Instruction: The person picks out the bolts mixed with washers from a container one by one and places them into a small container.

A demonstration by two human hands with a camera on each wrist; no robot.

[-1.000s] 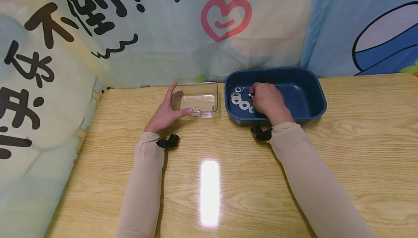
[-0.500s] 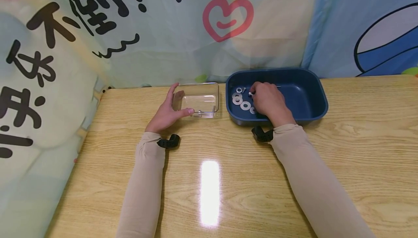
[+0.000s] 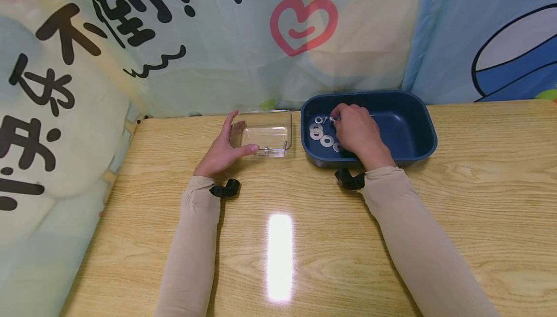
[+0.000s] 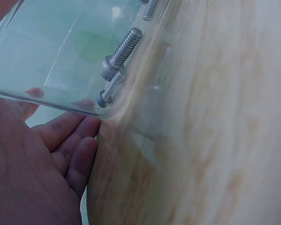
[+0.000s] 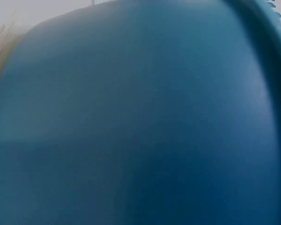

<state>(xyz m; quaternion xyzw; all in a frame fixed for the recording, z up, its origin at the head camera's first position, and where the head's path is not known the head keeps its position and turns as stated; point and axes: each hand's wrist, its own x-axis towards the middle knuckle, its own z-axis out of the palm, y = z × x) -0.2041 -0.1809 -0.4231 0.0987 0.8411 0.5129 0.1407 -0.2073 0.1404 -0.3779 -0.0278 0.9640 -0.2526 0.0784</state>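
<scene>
The metal part (image 3: 332,119) sits at the fingertips of the right hand (image 3: 360,133), inside the blue tub (image 3: 404,136), toward its left end; whether it is a bolt or a nut is too small to tell. It should be hard, stiff and light, a little slippery if smooth, and hardly fragile, best taken across its sides between thumb and forefinger. That is how this grip looks: tips drawn together, pinching the part. The right wrist view shows only blue wall, so the hold cannot be checked there.

Just beside the hand lie flat washers (image 3: 316,134), some overlapping. Left of the tub stands the clear box (image 3: 267,136), with bolts (image 4: 124,49) lying inside along one wall. It looks light and rigid, slick-walled, perhaps brittle, best steadied by opposite sides. The left hand (image 3: 219,152) has it in a wide grip, thumb on the near side, forefinger at the far left corner. Both containers rest on the table (image 3: 322,239).
</scene>
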